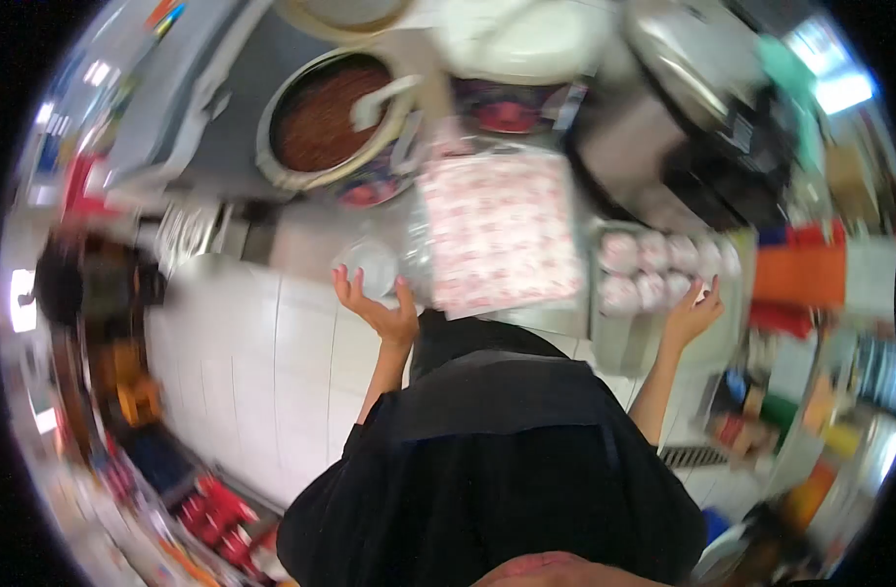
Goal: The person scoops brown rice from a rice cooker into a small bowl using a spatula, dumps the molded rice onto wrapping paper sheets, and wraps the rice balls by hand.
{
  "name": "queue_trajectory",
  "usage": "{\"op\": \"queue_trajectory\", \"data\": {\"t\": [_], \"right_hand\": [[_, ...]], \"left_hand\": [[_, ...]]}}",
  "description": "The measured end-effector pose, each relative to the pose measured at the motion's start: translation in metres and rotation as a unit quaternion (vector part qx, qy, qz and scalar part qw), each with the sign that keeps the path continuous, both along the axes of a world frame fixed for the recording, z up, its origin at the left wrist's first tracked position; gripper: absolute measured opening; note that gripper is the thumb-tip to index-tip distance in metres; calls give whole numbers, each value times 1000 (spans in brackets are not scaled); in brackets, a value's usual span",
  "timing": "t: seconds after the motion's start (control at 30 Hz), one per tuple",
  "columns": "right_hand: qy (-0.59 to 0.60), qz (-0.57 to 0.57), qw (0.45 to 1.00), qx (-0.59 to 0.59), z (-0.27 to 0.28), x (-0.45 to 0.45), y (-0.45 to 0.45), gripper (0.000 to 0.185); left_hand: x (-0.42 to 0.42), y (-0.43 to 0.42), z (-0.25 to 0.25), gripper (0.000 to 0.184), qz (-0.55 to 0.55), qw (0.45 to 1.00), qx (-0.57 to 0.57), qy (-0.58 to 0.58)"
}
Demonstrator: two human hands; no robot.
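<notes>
My left hand (381,315) has its thumb and fingers on either side of a clear round plastic cup (372,266) at the counter's front edge. On the right, my right hand (697,311) has its fingertips around a white and pink wrapped ball (703,290) at the end of the front row in a pale tray (668,342). Several more wrapped balls (651,252) sit there in two rows. Between my hands lies a stack of pink-patterned wrapping sheets (502,230), partly in clear plastic. Motion blur softens the details.
Behind the cup stands a round pot (272,161) of reddish-brown filling with a white-handled utensil (380,103) in it. A white-lidded container (512,44) is at the back. A large metal cooker (629,147) rises behind the tray. White tiled floor (243,372) shows on the left.
</notes>
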State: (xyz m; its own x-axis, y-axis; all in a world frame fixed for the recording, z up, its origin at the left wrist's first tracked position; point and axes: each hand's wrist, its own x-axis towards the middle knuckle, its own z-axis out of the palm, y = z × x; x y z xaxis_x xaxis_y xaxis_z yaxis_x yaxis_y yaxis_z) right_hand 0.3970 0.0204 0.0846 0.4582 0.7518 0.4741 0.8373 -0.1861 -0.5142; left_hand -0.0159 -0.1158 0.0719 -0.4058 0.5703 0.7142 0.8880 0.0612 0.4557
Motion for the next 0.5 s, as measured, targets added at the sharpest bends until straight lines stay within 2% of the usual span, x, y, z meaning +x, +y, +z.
{"op": "queue_trajectory", "data": {"t": [0.07,0.1,0.13,0.17,0.2,0.23,0.27,0.3,0.33,0.37,0.4,0.43,0.47,0.5], "right_hand": [[154,215,964,-13,-24,-73,12,31],[237,411,874,102,-25,-143,15,30],[227,447,851,-156,-5,-190,1,30],[260,538,773,-215,-33,-235,-2,37],[237,545,714,-369,-1,-284,-18,45],[119,604,707,-349,-24,-326,-26,48],[88,625,671,-389,-23,-358,-34,49],[103,646,684,-322,-47,-381,-44,52],[118,665,694,-250,-68,-398,-47,55],[114,666,695,-245,-61,-409,-42,55],[125,695,662,-251,-45,-417,-40,49],[137,721,627,-261,-26,-424,-40,44],[136,718,629,-265,5,-429,-33,44],[-4,749,569,-339,49,-433,-19,36]], "left_hand": [[-39,-23,-20,63,161,958,-26,-236],[-67,-28,-45,58,204,915,-34,-346],[-85,-28,-45,58,220,911,-25,-347],[-99,-25,-44,55,141,853,-74,-496],[-109,-28,-44,53,47,768,-118,-628],[-116,-24,-45,53,48,767,-109,-630],[-120,-24,-47,51,18,746,-187,-639],[-124,-22,-47,49,-15,720,-263,-642],[-126,-22,-46,49,-19,722,-258,-642],[-124,-26,-44,50,-41,667,-124,-733],[-124,-31,-42,51,-61,591,10,-804],[-125,-36,-38,51,-62,588,9,-806],[-126,-43,-28,54,-93,515,54,-851],[-126,-47,-18,57,-122,435,100,-886]]}}
